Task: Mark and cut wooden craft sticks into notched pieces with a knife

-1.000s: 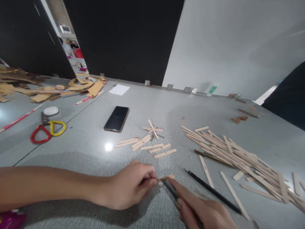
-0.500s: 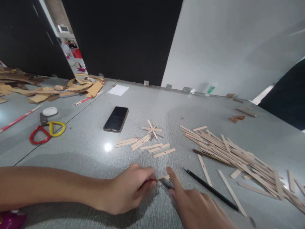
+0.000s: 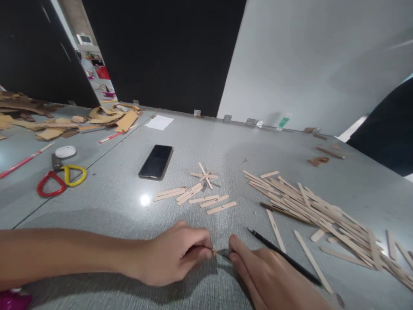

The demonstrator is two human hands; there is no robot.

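My left hand [image 3: 172, 254] is closed, pinching a short piece of wooden craft stick [image 3: 215, 252] just above the table. Only a small end of that piece shows; the fingers cover the rest. In my right hand [image 3: 267, 273] is a craft knife [image 3: 224, 253], with its handle hidden in the curled fingers. The dark blade points left and meets the end of the stick, or nearly so. Beyond the hands lie several notched craft sticks [image 3: 222, 208], and behind these stands a small star of crossed sticks [image 3: 205, 175].
To the right lie a large heap of craft sticks [image 3: 309, 211] and a black pen-like tool [image 3: 284, 256]. A phone [image 3: 156, 162] rests left of the star. Farther left are scissors [image 3: 51, 184], a white case [image 3: 65, 151] and cardboard scraps [image 3: 64, 122].
My right index finger, stretched out along the stick before, has curled back toward the knife. The right end of the stick that showed under that finger is no longer visible.
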